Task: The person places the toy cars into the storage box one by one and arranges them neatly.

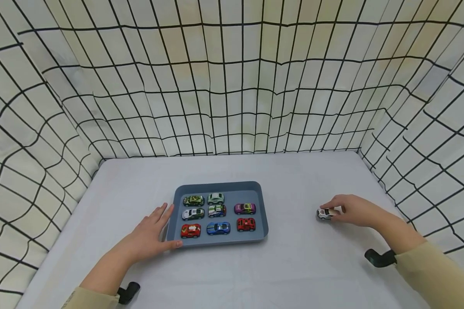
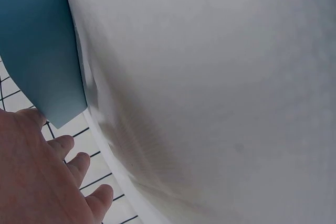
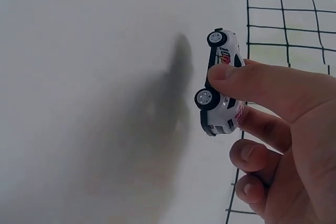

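A blue-grey tray (image 1: 221, 186) lies mid-table with several toy cars in rows, among them a purple car (image 1: 245, 208), a blue car (image 1: 218, 228) and a red car (image 1: 246, 224). My left hand (image 1: 158, 226) lies flat against the tray's left edge, fingers straight and thumb at the front corner. The left wrist view shows the same hand (image 2: 47, 177) beside the tray (image 2: 37, 51). To the right of the tray, my right hand (image 1: 346, 209) pinches a white toy car (image 1: 326, 213) low over the table. In the right wrist view, that car (image 3: 223, 85) sits between thumb and fingers (image 3: 252, 80).
A white cloth covers the table (image 1: 294, 266). White walls with a black grid (image 1: 232, 86) close in the back, left and right sides. Black wrist mounts (image 1: 379, 257) (image 1: 129, 292) show near the front edge.
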`<state>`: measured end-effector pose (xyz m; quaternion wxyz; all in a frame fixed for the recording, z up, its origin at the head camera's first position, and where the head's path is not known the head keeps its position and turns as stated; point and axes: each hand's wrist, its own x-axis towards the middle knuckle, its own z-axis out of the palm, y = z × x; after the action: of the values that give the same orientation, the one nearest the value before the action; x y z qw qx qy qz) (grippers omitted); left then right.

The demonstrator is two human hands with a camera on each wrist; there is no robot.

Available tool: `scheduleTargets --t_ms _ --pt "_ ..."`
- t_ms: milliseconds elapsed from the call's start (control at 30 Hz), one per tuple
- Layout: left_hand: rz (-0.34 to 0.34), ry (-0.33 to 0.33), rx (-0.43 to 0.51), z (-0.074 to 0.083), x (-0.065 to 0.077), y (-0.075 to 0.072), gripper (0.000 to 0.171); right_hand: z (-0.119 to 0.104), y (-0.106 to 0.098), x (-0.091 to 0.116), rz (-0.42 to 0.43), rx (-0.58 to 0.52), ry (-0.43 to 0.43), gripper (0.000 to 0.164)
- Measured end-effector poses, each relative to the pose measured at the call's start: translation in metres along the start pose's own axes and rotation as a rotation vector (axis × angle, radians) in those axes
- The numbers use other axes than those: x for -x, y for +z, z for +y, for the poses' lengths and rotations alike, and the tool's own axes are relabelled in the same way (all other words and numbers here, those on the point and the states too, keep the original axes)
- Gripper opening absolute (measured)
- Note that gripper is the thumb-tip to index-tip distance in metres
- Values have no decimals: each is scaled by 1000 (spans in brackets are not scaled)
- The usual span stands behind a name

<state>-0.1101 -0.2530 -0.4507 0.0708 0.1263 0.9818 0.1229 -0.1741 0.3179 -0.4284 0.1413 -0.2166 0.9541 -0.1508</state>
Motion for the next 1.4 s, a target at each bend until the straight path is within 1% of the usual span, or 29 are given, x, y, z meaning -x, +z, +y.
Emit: scheduleTargets --t_ms 167,300,567,700,967,1167,1267,1400 --pt "2 0 -4 0 0 -1 111 -15 -1 -14 1 -21 -31 36" --pt "4 4 -3 -1 0 -1 111 -31 -2 -30 10 -7 -74 36" --pt "1 3 -1 1 0 -2 112 -73 -3 -65 31 18 -160 37" --pt "-1 6 -7 1 0 -2 113 -97 -4 -83 26 25 -186 37" --pt "7 10 -10 1 -1 0 112 -141 4 -121 25 126 -231 36" --pt "6 16 -9 2 -1 -1 112 -167 4 -138 24 149 -241 37" --pt "16 19 -8 4 0 -3 112 -175 5 -144 21 176 -255 37" --pt "21 11 -12 4 1 -3 111 -182 5 -150 10 183 -279 37"
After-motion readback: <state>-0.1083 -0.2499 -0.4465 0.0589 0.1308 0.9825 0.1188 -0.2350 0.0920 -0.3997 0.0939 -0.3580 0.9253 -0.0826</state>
